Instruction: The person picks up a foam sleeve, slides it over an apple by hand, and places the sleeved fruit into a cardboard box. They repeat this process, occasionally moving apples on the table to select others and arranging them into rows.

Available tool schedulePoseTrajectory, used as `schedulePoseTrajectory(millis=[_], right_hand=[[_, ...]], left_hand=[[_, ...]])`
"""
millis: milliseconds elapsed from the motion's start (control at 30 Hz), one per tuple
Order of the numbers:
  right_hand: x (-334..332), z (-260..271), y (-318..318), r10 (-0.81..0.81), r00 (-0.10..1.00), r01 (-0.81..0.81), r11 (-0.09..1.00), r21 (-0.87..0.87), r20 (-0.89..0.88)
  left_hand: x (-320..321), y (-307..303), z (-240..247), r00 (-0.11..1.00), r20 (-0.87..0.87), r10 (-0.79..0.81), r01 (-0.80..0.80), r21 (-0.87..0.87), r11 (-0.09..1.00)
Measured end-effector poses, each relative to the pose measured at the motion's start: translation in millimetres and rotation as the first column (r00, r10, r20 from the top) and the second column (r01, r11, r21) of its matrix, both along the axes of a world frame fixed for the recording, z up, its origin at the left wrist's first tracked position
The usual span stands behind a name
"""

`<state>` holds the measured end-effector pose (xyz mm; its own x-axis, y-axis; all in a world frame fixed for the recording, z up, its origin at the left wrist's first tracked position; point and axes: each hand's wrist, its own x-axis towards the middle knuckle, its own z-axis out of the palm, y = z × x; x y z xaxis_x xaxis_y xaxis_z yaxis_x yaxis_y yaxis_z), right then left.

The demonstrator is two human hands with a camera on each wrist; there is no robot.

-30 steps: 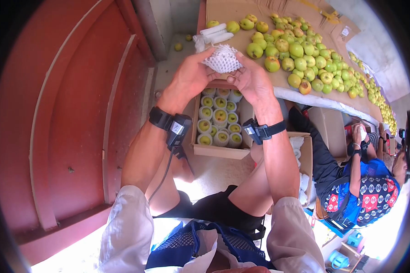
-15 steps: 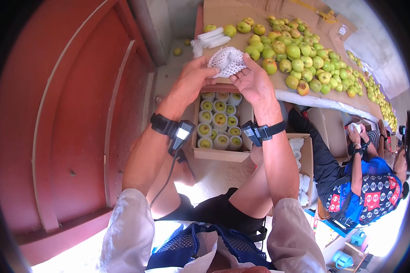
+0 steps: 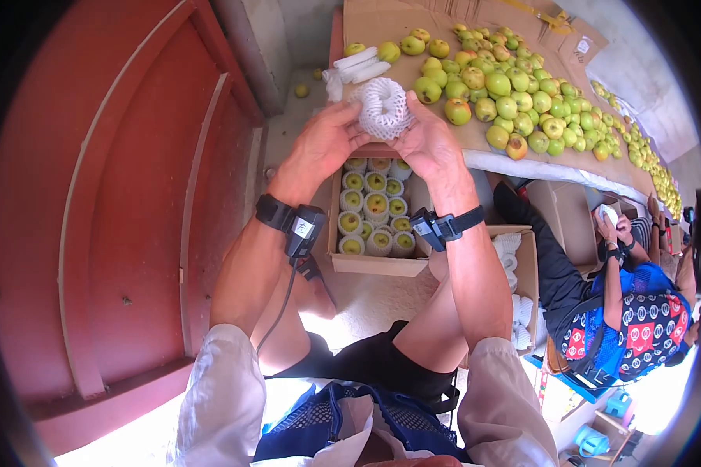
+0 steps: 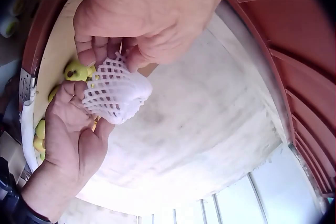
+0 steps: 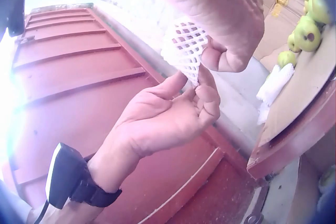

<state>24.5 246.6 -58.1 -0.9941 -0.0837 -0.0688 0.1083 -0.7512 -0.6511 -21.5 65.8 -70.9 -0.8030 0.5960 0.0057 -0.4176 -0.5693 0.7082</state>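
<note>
A white foam net sleeve (image 3: 385, 109), its rim folded into a ring around a hollow, is held between both hands over the table's near edge. The left hand (image 3: 329, 140) pinches one side of it; the right hand (image 3: 431, 142) holds the other side with thumb and fingers. In the left wrist view the net (image 4: 116, 90) spreads between the left hand (image 4: 152, 16) above and the right hand (image 4: 76, 140) below. The right wrist view shows the net (image 5: 185, 45) between the left hand (image 5: 168, 119) and the right hand (image 5: 220, 14). No fruit is visible inside the net.
Loose green apples (image 3: 514, 97) cover the cardboard-topped table, with flat folded nets (image 3: 364, 65) at its left. Below stands a box (image 3: 378, 263) of net-wrapped apples, and beside it another box (image 3: 528, 272) with foam nets. Another person (image 3: 627, 319) sits at the right.
The net sleeve has turned between the hands, and its rim now shows as a round ring facing up. Both hands stay on it, their fingers shifted slightly.
</note>
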Motion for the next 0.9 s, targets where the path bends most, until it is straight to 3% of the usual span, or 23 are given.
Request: schedulePoseTrajectory(millis=[300,433,533,633,733,900], right_hand=[[1,-2,-3,-0.001,1.000,0.002,0.999,0.036,-0.028],[0,-8,-3,-0.103,0.995,0.104,0.986,0.129,-0.014],[1,-8,-6,-0.175,0.985,0.168,0.962,0.215,0.014],[2,-5,-9,-0.221,0.975,0.217,0.930,0.295,-0.020],[4,-2,-11,-0.274,0.960,0.273,0.892,0.360,-0.050],[0,-4,-7,-0.337,0.937,0.341,0.816,0.467,-0.094]], left_hand=[[-1,-1,-2,1.000,-0.004,-0.026,0.026,0.001,1.000],[-4,-1,-3,0.999,-0.045,-0.020,0.017,-0.074,0.997],[6,-2,5,0.993,-0.111,0.032,-0.060,-0.261,0.963],[9,4,1,0.911,-0.344,0.229,-0.380,-0.477,0.793],[5,6,0,0.809,-0.545,0.222,-0.541,-0.541,0.644],[15,6,19,0.874,-0.435,0.218,-0.434,-0.496,0.752]])
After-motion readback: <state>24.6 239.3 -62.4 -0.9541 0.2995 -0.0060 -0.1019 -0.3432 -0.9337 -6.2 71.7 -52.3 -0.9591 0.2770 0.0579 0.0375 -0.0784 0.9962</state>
